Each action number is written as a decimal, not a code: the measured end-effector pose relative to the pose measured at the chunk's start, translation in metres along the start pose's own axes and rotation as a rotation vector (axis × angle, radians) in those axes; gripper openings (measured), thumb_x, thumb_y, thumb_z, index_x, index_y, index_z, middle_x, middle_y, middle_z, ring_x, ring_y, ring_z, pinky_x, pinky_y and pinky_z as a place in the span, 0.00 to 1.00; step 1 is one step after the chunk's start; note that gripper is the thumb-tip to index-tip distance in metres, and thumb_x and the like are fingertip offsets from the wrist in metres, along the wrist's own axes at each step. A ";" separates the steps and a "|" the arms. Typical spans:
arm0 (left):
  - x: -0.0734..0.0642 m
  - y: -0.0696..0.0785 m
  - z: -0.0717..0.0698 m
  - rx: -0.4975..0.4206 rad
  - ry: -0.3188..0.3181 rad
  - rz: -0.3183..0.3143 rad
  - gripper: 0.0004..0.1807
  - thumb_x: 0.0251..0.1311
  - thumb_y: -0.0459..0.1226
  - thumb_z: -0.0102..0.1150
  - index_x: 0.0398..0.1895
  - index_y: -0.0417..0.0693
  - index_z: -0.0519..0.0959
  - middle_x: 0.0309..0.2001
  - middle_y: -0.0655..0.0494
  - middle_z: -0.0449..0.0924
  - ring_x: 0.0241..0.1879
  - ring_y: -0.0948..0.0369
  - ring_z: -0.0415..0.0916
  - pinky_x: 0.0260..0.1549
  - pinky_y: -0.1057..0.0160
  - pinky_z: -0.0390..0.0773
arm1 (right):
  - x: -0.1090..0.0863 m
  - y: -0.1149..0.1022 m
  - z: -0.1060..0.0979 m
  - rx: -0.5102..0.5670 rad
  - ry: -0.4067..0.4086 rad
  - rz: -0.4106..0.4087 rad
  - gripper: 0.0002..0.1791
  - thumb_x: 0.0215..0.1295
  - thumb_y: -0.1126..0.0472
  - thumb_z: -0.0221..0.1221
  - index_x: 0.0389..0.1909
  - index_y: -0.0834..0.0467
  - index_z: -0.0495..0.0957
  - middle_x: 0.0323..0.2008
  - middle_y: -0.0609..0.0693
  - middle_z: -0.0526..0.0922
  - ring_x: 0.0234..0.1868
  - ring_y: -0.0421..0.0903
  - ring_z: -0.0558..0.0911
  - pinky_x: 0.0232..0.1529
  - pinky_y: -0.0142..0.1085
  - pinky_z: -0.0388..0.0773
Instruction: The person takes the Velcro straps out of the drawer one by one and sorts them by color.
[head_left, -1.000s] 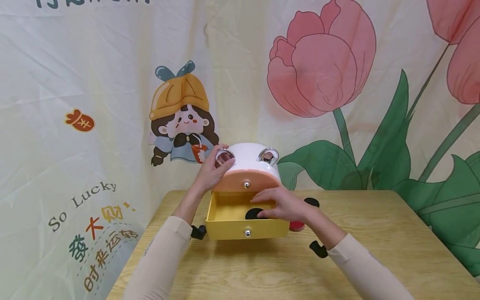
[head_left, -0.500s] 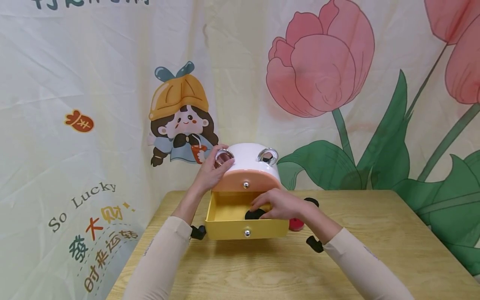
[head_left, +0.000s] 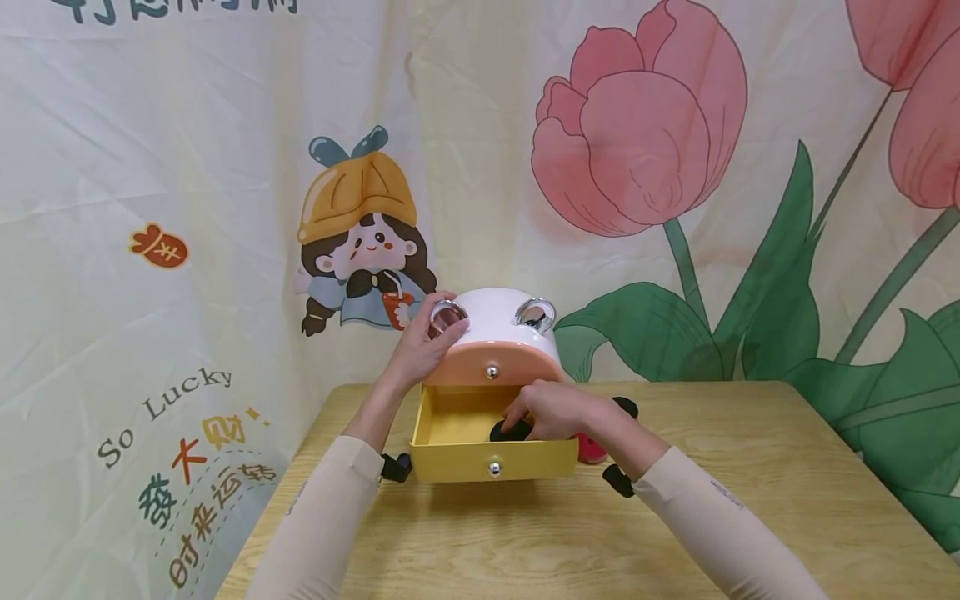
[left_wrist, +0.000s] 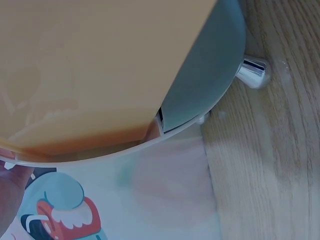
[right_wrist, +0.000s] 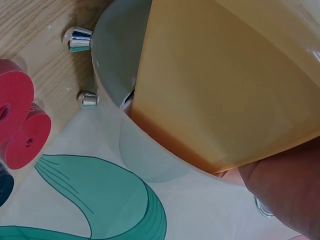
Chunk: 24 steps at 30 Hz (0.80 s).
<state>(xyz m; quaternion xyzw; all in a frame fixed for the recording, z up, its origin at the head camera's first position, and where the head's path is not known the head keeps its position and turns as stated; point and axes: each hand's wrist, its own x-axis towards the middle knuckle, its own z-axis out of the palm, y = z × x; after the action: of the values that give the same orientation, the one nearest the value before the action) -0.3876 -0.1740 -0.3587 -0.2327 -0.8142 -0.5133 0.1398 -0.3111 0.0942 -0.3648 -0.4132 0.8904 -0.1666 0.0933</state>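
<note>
Fingers of the right hand are bent down around a black object, which is gripped inside the open yellow drawer, toward its right side. Above the drawer, the white cabinet is held by the left hand, whose thumb and fingers are parted around a silver ring. Right of the drawer, red rolls are seen on the wooden table.
</note>
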 end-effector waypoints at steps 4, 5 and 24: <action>-0.001 0.000 0.000 0.004 0.003 -0.004 0.28 0.71 0.54 0.62 0.71 0.67 0.66 0.50 0.51 0.78 0.48 0.52 0.74 0.48 0.54 0.75 | 0.001 -0.001 0.000 -0.019 -0.011 0.005 0.20 0.60 0.57 0.75 0.54 0.46 0.89 0.55 0.41 0.88 0.58 0.42 0.83 0.57 0.32 0.81; -0.001 0.000 0.000 0.007 0.003 -0.002 0.28 0.71 0.53 0.62 0.71 0.67 0.66 0.50 0.51 0.78 0.48 0.52 0.74 0.48 0.54 0.75 | 0.001 -0.001 0.000 -0.021 -0.011 0.007 0.21 0.60 0.56 0.75 0.55 0.45 0.89 0.55 0.41 0.88 0.58 0.42 0.83 0.57 0.32 0.81; 0.001 -0.004 0.000 -0.002 0.004 0.003 0.29 0.70 0.57 0.62 0.70 0.70 0.66 0.50 0.52 0.78 0.48 0.52 0.74 0.49 0.51 0.75 | -0.001 0.006 0.001 -0.080 0.019 -0.057 0.20 0.66 0.51 0.70 0.58 0.48 0.87 0.54 0.41 0.88 0.53 0.41 0.83 0.59 0.35 0.79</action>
<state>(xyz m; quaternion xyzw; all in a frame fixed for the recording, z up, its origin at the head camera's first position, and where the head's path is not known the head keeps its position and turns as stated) -0.3906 -0.1754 -0.3610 -0.2330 -0.8130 -0.5143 0.1421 -0.3141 0.0981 -0.3681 -0.4402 0.8850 -0.1375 0.0634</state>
